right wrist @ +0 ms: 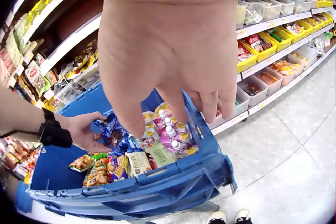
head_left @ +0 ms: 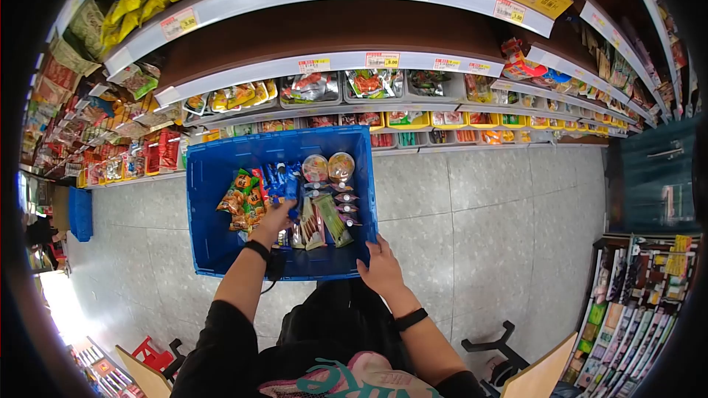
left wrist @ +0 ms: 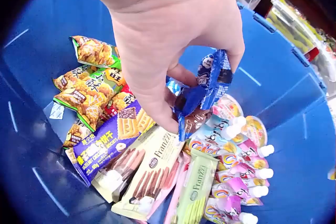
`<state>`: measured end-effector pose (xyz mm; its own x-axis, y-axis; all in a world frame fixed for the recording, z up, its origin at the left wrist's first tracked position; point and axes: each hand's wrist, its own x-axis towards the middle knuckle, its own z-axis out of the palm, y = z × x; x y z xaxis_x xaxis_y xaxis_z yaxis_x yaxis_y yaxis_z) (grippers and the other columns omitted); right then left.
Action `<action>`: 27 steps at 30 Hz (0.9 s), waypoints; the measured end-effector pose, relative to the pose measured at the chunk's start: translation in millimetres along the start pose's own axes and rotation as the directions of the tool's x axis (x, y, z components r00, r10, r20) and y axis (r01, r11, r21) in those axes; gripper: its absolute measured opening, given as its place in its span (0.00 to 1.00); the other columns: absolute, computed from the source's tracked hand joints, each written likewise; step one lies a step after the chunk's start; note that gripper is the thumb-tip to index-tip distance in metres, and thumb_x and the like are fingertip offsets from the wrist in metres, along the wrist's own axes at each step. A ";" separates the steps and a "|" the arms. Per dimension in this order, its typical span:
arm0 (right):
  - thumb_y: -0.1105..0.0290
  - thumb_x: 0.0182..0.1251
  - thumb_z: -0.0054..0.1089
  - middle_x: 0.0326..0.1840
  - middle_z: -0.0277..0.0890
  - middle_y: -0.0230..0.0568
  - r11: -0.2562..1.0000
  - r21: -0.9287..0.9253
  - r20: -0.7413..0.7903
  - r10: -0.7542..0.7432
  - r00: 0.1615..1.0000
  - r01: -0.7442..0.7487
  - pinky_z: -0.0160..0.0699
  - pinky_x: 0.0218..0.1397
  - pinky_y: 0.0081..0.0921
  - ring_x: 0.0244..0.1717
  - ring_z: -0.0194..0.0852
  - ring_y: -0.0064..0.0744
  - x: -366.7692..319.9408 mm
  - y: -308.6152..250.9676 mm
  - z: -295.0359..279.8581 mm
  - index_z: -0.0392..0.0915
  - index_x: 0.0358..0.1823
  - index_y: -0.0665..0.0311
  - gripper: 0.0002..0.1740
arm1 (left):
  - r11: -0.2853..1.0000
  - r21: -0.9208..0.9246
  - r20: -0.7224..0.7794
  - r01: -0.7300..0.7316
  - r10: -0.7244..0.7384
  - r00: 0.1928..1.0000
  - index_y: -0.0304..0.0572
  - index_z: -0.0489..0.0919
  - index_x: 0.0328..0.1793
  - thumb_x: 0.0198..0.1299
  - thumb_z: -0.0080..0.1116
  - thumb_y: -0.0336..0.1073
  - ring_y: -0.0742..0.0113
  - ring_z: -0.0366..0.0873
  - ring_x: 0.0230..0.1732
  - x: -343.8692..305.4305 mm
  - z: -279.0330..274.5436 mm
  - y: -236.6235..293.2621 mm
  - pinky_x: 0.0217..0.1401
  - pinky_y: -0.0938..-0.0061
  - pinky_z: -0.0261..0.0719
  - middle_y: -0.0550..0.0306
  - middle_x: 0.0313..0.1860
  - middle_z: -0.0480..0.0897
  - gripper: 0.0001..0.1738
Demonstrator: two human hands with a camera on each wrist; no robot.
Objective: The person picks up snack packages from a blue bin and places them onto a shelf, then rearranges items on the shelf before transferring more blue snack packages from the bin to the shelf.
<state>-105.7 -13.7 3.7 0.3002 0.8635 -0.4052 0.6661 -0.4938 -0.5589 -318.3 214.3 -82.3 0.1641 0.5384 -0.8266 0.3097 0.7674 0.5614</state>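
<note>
My left hand [head_left: 274, 221] reaches down into a blue plastic bin [head_left: 209, 254]. Its thumb and fingers grip small blue snack packets [left wrist: 214, 79], with a brown patch showing on one. Below lie Franzzi biscuit-stick packs [left wrist: 202, 184], a purple biscuit pack [left wrist: 107, 148] and, to one side, green-and-orange snack bags [left wrist: 90, 98]. Spouted pouches [left wrist: 231, 176] are lined up on the other side, beside two round clear-lidded cups [head_left: 341, 167]. At the bin's near right corner, my right hand [head_left: 382, 269] touches the rim, fingers loosely extended.
Store shelves [head_left: 295, 66] with price tags and tubs of packaged snacks stretch across the front. Grey tiled floor [head_left: 487, 228] lies right of the bin. A magazine-like rack [head_left: 627, 317] stands at the right, a chair base [head_left: 501, 350] near the front, and another blue bin [head_left: 80, 214] far left.
</note>
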 end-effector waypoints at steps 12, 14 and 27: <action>0.55 0.59 0.72 0.58 0.75 0.45 0.323 0.905 0.310 -0.051 0.949 -0.278 0.76 0.58 0.27 0.57 0.75 0.30 23.5 -4.1 -7.5 0.63 0.65 0.72 0.41 | 0.709 0.278 0.439 -0.648 0.506 0.742 0.34 0.72 0.51 0.56 0.71 0.43 0.63 0.77 0.54 -151.0 102.6 -27.5 0.58 0.69 0.76 0.48 0.46 0.79 0.26; 0.64 0.59 0.72 0.54 0.78 0.40 0.271 0.921 0.288 0.011 0.957 -0.280 0.78 0.55 0.25 0.52 0.78 0.28 22.0 4.2 -1.8 0.68 0.63 0.70 0.34 | 0.680 0.311 0.517 -0.664 0.465 0.718 0.34 0.73 0.52 0.59 0.69 0.44 0.64 0.76 0.56 -148.5 101.5 -22.9 0.60 0.69 0.74 0.48 0.49 0.79 0.25; 0.56 0.53 0.75 0.53 0.75 0.45 0.560 0.726 0.378 0.161 0.912 -0.400 0.76 0.55 0.28 0.52 0.74 0.31 14.3 15.2 -1.4 0.64 0.64 0.75 0.44 | 0.952 0.294 0.202 -0.087 0.027 0.979 0.42 0.79 0.59 0.66 0.54 0.42 0.73 0.79 0.52 -41.3 6.4 -18.5 0.53 0.77 0.75 0.62 0.51 0.83 0.19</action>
<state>-90.4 -8.7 -9.6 0.1226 0.6694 -0.7327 -0.2427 -0.6956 -0.6762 -324.8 175.6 -58.8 0.3578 0.4775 -0.8025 0.5563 0.5813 0.5938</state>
